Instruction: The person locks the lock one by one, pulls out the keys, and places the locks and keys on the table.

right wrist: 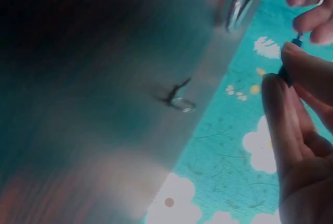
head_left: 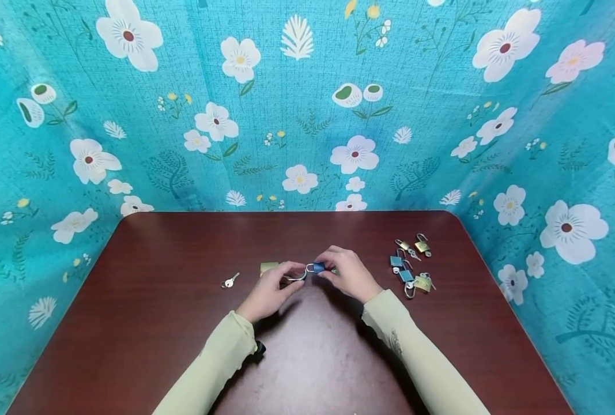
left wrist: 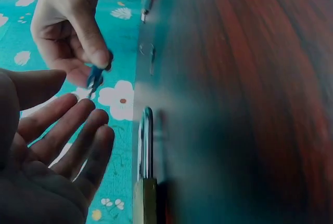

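Observation:
A small blue padlock (head_left: 318,267) is pinched between the thumb and fingers of my right hand (head_left: 351,274), its silver shackle pointing left. In the left wrist view the blue padlock (left wrist: 95,77) shows mostly edge-on. Close to the shackle is my left hand (head_left: 270,291), with fingers extended and loosely spread in the left wrist view; I see nothing gripped there. A larger brass padlock (head_left: 268,267) with a long shackle lies on the table behind the left hand. Part of it is hidden by that hand in the head view.
Left of the hands lies a key (head_left: 229,282) with a ring. At the table's right are several padlocks, blue (head_left: 406,275) and brass (head_left: 422,247), with keys among them. A key with a ring (right wrist: 179,101) lies near the right hand. A floral curtain (head_left: 297,115) borders the table.

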A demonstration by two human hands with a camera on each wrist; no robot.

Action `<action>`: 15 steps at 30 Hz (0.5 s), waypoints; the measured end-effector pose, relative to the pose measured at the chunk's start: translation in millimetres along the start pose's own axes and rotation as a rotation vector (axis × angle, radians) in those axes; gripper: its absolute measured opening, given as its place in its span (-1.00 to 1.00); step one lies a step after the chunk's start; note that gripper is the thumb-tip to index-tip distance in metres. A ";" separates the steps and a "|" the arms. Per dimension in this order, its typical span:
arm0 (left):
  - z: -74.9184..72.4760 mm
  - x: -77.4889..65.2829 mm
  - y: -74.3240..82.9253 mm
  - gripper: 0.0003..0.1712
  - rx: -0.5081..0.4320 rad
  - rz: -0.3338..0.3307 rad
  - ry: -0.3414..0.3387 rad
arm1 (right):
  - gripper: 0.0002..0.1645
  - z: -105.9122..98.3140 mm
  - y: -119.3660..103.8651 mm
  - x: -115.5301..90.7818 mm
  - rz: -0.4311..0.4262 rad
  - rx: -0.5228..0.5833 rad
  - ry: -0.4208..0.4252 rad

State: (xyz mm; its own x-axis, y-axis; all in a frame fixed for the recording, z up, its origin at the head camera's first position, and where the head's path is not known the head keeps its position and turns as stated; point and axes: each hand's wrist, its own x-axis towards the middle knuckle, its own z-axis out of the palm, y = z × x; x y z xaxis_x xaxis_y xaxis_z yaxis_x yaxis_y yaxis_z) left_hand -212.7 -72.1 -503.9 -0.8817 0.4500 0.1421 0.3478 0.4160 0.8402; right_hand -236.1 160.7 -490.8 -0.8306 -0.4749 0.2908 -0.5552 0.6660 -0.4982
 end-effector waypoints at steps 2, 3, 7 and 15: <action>-1.7 -2.1 -2.1 -0.63 0.099 0.018 0.016 | -0.74 2.6 3.5 1.0 0.026 -0.004 -0.020; -2.6 -3.2 -3.8 -0.64 0.156 0.025 0.027 | -0.74 4.1 5.1 1.6 0.041 -0.011 -0.029; -9.1 -8.9 -10.3 -0.65 0.389 0.007 0.083 | -0.75 11.3 11.9 4.7 0.073 -0.057 -0.069; -19.9 -19.0 -17.9 -0.58 0.623 -0.046 0.107 | -0.77 19.5 18.5 11.0 0.050 -0.142 -0.110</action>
State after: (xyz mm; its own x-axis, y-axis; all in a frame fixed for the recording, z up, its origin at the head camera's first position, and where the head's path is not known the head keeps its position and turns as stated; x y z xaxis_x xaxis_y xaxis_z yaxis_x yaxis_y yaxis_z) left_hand -208.5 -103.8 -511.2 -0.9160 0.3526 0.1916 0.4007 0.8297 0.3887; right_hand -254.6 156.6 -512.7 -0.8519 -0.4940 0.1740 -0.5205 0.7612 -0.3870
